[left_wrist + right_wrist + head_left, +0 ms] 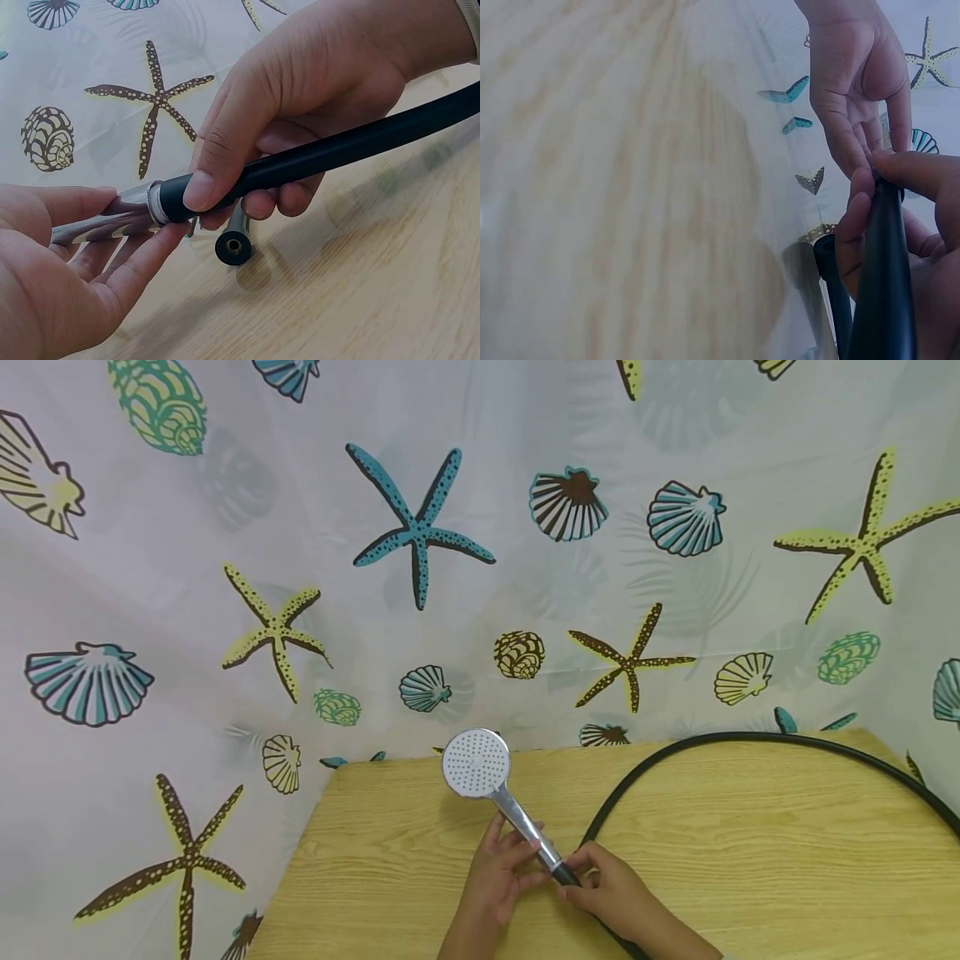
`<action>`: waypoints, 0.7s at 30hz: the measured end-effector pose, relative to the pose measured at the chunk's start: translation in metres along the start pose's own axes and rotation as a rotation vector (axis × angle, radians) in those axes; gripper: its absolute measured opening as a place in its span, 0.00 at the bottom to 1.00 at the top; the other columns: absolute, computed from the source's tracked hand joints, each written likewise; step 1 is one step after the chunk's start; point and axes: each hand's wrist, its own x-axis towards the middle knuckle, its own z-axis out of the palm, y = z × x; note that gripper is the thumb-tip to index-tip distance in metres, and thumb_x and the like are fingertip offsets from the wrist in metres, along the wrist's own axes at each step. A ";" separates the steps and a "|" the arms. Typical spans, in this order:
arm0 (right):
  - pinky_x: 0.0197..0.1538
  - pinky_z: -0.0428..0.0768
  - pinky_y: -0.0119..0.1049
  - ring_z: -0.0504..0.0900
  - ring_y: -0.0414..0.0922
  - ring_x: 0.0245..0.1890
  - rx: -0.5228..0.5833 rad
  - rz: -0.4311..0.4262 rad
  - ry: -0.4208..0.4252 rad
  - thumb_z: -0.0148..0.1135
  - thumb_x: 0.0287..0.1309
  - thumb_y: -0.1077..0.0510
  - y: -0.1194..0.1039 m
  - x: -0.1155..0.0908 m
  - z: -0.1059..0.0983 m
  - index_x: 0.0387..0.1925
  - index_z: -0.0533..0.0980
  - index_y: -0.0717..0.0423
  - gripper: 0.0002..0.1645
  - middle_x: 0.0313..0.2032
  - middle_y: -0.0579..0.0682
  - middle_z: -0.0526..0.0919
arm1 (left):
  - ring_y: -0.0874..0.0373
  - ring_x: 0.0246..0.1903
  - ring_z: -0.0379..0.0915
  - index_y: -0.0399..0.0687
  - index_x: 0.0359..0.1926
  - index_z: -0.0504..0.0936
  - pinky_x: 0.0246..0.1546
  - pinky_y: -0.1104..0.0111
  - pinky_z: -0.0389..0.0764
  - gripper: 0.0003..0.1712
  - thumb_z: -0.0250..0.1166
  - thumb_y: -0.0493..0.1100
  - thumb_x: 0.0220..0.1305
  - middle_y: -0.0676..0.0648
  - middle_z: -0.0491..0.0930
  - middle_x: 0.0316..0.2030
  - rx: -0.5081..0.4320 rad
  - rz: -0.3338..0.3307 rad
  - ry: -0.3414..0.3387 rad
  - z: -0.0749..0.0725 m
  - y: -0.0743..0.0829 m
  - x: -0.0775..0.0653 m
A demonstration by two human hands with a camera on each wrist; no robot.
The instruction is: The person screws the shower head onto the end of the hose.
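A chrome hand shower head (476, 763) with a white dotted face tilts up and to the left over the wooden table. My left hand (495, 877) holds its handle (519, 817), thumb and fingers on opposite sides in the left wrist view. At the handle's lower end, a black hose (322, 156) meets the chrome, with a pale ring showing at the joint. My right hand (618, 893) pinches the hose just below that joint, thumb on top. Behind the right hand, a round black end with a hole (234, 247) shows near the table.
Black hose (720, 737) arcs across the right side of the wooden table (750, 827) and runs out of view at the right. A pale curtain (480, 560) printed with shells and starfish hangs behind the table and along its sides.
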 end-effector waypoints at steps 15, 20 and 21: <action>0.26 0.79 0.28 0.79 0.40 0.27 0.013 -0.029 -0.010 0.67 0.64 0.57 0.003 0.001 0.001 0.49 0.75 0.64 0.18 0.35 0.51 0.82 | 0.51 0.51 0.83 0.56 0.80 0.49 0.48 0.52 0.88 0.48 0.64 0.33 0.66 0.35 0.74 0.66 0.008 0.017 0.000 -0.001 -0.001 0.000; 0.26 0.80 0.29 0.80 0.41 0.28 0.014 -0.023 -0.003 0.66 0.64 0.58 0.002 0.000 0.001 0.49 0.76 0.64 0.17 0.36 0.51 0.83 | 0.53 0.49 0.83 0.55 0.80 0.50 0.46 0.54 0.89 0.48 0.63 0.33 0.66 0.36 0.75 0.64 0.010 0.020 -0.001 -0.001 0.000 0.000; 0.26 0.80 0.30 0.80 0.41 0.28 0.014 -0.022 -0.002 0.66 0.64 0.58 0.002 0.000 0.001 0.48 0.76 0.64 0.16 0.36 0.51 0.83 | 0.53 0.49 0.83 0.55 0.80 0.51 0.46 0.55 0.89 0.47 0.63 0.33 0.66 0.36 0.76 0.64 0.010 0.021 -0.001 -0.001 0.000 0.000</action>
